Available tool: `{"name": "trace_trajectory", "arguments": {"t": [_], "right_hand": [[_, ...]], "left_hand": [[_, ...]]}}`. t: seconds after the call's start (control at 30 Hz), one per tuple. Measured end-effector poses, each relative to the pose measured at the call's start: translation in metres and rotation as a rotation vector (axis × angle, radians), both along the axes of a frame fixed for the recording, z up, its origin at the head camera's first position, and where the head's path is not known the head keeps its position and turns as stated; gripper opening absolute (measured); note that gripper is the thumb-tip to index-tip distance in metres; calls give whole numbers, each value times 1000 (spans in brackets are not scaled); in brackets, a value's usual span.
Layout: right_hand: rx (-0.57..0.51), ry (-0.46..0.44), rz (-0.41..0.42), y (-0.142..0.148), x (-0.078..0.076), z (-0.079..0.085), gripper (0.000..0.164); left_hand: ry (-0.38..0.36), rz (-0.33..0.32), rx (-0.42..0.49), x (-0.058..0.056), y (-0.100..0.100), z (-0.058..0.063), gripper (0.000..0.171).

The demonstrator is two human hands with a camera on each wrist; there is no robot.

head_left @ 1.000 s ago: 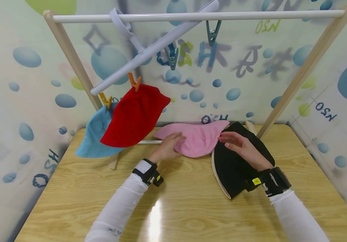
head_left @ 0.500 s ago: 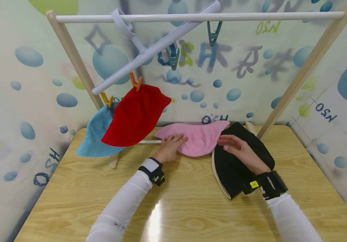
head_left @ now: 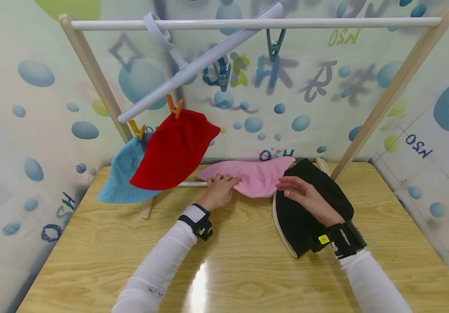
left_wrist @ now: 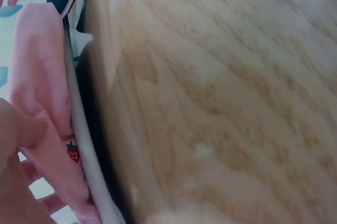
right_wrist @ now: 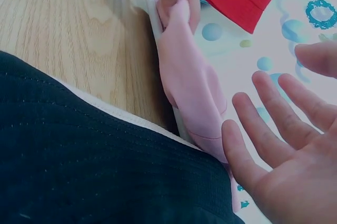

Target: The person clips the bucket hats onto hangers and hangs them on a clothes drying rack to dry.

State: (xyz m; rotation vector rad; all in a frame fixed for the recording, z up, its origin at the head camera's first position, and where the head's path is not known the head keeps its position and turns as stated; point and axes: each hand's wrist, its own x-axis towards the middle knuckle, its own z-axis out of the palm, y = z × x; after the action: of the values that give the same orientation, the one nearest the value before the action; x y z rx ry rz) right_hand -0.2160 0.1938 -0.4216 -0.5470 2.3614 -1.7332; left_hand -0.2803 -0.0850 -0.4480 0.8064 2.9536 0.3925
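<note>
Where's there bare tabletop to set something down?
Bare table lies between the left sleeve, right sleeve and black hat, and outside both sleeves. The back is crowded: the left hand pinching the pink hat, the right hand near it, the red hat and blue hat hanging at left.

1. Patterned backdrop [head_left: 310, 141], within the rack [head_left: 394, 98]: green "S" [head_left: 240, 71], blue "H" [head_left: 267, 71], grey "#" [head_left: 359, 84]; top right, green "OSN" [head_left: 344, 37].
2. Backdrop right of the rack: dark "OSN" [head_left: 418, 145].
3. Backdrop left of the rack: "OSH" [head_left: 64, 211], running upward.
4. Left sleeve [head_left: 165, 258], before the rack: unclear marks [head_left: 154, 292].
5. Yellow label [head_left: 324, 239] on the right wrist strap [head_left: 345, 243]: too small to read.
</note>
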Motion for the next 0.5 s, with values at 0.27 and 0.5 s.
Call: {"name": "trace_trajectory", "arguments": {"t": [0.27, 0.5], "right_hand": [[32, 21, 33, 0, -3, 6, 41], [52, 23, 54, 1, -4, 11, 40]], "left_hand": [[123, 31, 62, 3, 4, 9, 32], [141, 31, 108, 7, 4, 18, 21]]}}
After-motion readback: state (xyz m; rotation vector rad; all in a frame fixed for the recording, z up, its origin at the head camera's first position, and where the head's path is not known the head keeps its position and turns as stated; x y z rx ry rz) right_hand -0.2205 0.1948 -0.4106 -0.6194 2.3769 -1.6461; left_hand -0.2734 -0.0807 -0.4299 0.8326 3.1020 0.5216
